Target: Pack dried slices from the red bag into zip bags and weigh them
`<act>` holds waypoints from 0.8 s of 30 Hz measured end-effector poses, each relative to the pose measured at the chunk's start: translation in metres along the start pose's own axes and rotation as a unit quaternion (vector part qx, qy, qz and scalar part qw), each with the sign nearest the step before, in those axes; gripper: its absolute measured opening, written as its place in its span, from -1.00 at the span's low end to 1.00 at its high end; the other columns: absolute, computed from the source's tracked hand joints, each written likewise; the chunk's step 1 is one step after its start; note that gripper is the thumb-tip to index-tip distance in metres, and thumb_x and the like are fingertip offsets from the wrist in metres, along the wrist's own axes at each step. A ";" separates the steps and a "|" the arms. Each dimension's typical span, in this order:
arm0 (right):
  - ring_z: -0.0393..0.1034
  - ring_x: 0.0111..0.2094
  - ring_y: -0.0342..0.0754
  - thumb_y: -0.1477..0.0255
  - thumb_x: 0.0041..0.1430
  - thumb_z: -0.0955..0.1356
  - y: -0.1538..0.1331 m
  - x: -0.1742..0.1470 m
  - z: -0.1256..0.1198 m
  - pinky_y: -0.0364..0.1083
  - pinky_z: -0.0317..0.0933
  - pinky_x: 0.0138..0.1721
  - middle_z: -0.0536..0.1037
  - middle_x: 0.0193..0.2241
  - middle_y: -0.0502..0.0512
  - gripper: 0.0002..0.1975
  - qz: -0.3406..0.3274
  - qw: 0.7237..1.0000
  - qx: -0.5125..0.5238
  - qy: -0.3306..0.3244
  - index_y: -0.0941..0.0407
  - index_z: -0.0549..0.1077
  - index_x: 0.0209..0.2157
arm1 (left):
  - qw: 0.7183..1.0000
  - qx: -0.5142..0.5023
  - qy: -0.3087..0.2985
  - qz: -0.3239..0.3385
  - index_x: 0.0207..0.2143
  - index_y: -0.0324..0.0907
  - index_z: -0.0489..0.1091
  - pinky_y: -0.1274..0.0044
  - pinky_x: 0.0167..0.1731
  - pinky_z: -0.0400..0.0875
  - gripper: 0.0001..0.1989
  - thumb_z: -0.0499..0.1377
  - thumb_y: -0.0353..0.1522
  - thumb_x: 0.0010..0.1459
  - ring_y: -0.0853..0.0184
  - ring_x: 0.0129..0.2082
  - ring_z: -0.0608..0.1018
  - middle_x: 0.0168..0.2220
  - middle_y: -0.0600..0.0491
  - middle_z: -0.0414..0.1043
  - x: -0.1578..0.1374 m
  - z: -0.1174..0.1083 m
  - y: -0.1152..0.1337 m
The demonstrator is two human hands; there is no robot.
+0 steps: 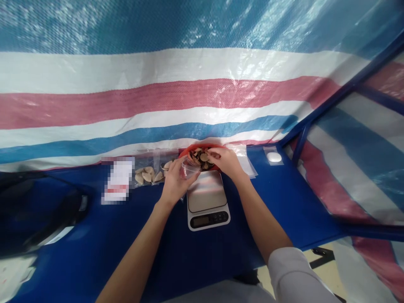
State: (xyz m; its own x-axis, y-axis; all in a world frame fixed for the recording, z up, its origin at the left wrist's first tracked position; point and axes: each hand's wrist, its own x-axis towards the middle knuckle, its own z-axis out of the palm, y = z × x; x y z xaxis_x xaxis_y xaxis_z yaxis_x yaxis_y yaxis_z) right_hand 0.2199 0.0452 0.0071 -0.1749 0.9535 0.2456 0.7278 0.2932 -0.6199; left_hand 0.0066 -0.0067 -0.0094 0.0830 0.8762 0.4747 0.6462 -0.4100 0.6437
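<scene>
My left hand (176, 179) is closed on a small clear plastic bag (189, 170), keeping its mouth towards the bowl. At the back of the table stands an orange-red bowl (193, 147) of dark and tan dried slices. My right hand (229, 160) reaches over its right side, fingers pinched at a round tan dried slice (204, 157). In front of the bowl, below both hands, is a white kitchen scale (207, 198) with a metal plate and a dark display. The display's reading is too faint to make out.
Clear bags of pale dried pieces (147, 174) lie left of my left hand, beside a blurred white-and-red packet (118, 181). Flat clear bags (248, 162) and a white oval object (274, 157) are at right. A black item (63, 219) occupies the left. Striped sheeting (176, 92) walls the back.
</scene>
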 end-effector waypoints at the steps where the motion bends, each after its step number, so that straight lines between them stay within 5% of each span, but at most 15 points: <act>1: 0.56 -0.11 0.04 0.39 0.23 0.40 -0.001 0.002 0.003 -0.03 0.37 -0.01 0.68 -0.14 0.05 -0.77 -0.003 1.000 -0.024 -0.010 0.05 0.61 -0.09 | 1.000 0.000 -0.003 0.000 0.09 -0.16 0.37 0.29 0.02 0.47 -0.45 0.34 -0.17 0.08 0.12 -0.02 0.56 -0.02 -0.08 0.54 0.001 0.000 0.000; 7: 0.53 -0.04 0.06 0.31 0.31 0.34 -0.008 0.008 0.018 -0.02 0.34 -0.02 0.64 -0.02 0.05 -0.68 0.001 0.994 -0.103 -0.043 0.00 0.55 0.05 | 1.000 -0.011 -0.022 0.007 0.11 -0.15 0.37 0.28 0.02 0.47 -0.44 0.34 -0.17 0.08 0.11 -0.01 0.56 0.00 -0.09 0.53 0.011 -0.001 -0.001; 24: 0.54 -0.15 0.00 0.33 0.25 0.39 -0.002 0.007 0.031 -0.08 0.32 -0.14 0.68 -0.17 0.02 -0.83 -0.004 0.994 -0.107 0.009 0.00 0.64 -0.20 | 0.999 -0.022 -0.041 0.005 0.10 -0.18 0.39 0.28 0.06 0.46 -0.43 0.32 -0.13 0.09 0.10 0.03 0.56 0.03 -0.11 0.52 0.021 -0.002 -0.008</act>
State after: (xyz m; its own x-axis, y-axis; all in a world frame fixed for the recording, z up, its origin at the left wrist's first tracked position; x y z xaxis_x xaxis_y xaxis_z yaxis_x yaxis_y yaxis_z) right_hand 0.1966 0.0534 -0.0130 -0.1706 0.9491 0.2647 0.8510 0.2774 -0.4460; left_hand 0.0013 0.0142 -0.0036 0.1523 0.8892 0.4314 0.6119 -0.4276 0.6654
